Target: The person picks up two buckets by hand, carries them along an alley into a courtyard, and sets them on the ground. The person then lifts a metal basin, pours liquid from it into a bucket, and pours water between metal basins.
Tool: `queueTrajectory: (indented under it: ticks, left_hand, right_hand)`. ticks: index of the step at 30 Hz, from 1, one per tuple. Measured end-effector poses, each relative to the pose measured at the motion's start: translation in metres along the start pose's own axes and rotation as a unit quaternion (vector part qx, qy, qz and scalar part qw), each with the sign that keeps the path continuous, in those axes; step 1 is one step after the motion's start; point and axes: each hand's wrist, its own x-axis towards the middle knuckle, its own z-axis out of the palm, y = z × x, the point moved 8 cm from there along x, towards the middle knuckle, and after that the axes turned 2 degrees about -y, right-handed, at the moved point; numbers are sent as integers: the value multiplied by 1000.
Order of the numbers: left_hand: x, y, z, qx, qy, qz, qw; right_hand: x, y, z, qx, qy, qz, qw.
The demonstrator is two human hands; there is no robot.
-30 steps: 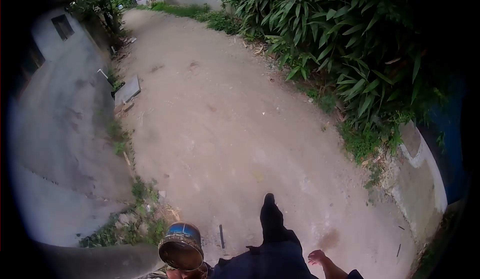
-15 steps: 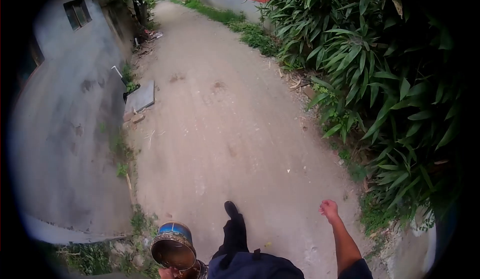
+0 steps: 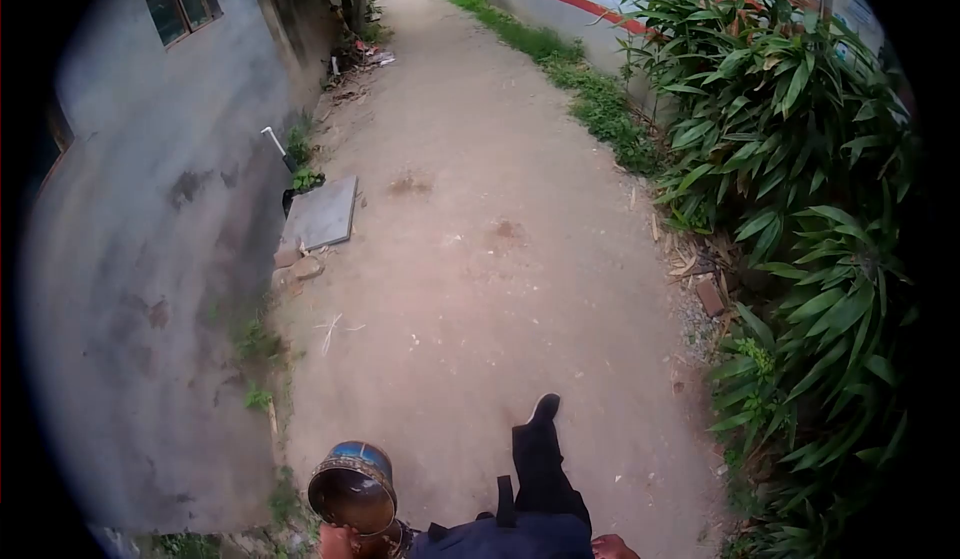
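At the lower left, my left hand (image 3: pixel 338 540) is closed at the near side of a worn bucket (image 3: pixel 353 489). The bucket is tilted so that its open mouth faces me; its outside is blue, its inside brown, and its rim crusted. Exactly what part the fingers grip is hidden. Something mottled (image 3: pixel 398 538) shows just behind the bucket, too little of it to name. My right hand (image 3: pixel 612 547) hangs beside my right leg at the bottom edge, mostly cut off, and its fingers cannot be made out.
A dirt lane (image 3: pixel 470 289) runs ahead. Along the left stands a grey wall (image 3: pixel 150 259), with a flat slab (image 3: pixel 322 214), broken bricks (image 3: pixel 300 268) and a white pipe (image 3: pixel 275 144) at its foot. Leafy plants (image 3: pixel 800 299) and a loose brick (image 3: pixel 709 297) line the right side.
I have walked forward along the lane, and the other leg is now in front. My right hand has swung back from ahead to the bottom edge. The bucket stays in my left hand.
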Motion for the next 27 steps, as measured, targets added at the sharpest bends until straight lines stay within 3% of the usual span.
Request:
queueTrajectory:
  ticks: [1,2,3,5,8,9,10,11,12,15,17,20,22,24,26,27]
  left_hand:
    - [-10,2,26,-16,9,8,1000]
    - [-4,0,53,-38,-27,6,999]
    - [9,-4,84,-61,-34,7,998]
    - [10,8,142,36,-217,108,969]
    - [-41,31,191,86,-142,177,970]
    - [-55,40,220,72,-138,172,973]
    - [-61,38,244,-1,-85,67,994]
    - [-70,29,267,-73,-32,-41,996]
    - [-79,31,294,-84,-28,-45,995]
    - [-80,40,374,-132,-10,-45,990]
    - [-61,45,435,-33,-11,-39,999]
    - [-106,53,539,-39,19,-70,997]
    - [-174,71,601,-15,23,-78,997]
    - [-186,90,664,3,-17,-93,996]
    - [-190,124,715,-9,-8,-116,993]
    - [-192,132,739,-28,4,-147,989]
  right_hand:
    - [14,-8,-23,-6,-14,-3,1000]
    - [19,-15,-58,189,13,80,979]
    - [43,-39,-111,368,47,149,917]
    - [88,-107,-214,349,80,141,923]
    - [111,-214,-359,313,212,164,911]
    - [130,-244,-411,259,231,132,929]
    - [154,-280,-463,204,250,94,942]
    - [169,-327,-506,243,269,66,929]
    - [181,-379,-543,285,285,42,914]
    - [241,-467,-633,244,312,4,918]
    - [286,-513,-683,232,366,-52,900]
    - [358,-554,-695,254,369,8,894]
    - [394,-568,-674,254,304,92,914]
    - [443,-567,-645,222,146,116,957]
    - [428,-673,-624,34,89,71,993]
    - [465,-630,-613,171,52,84,980]
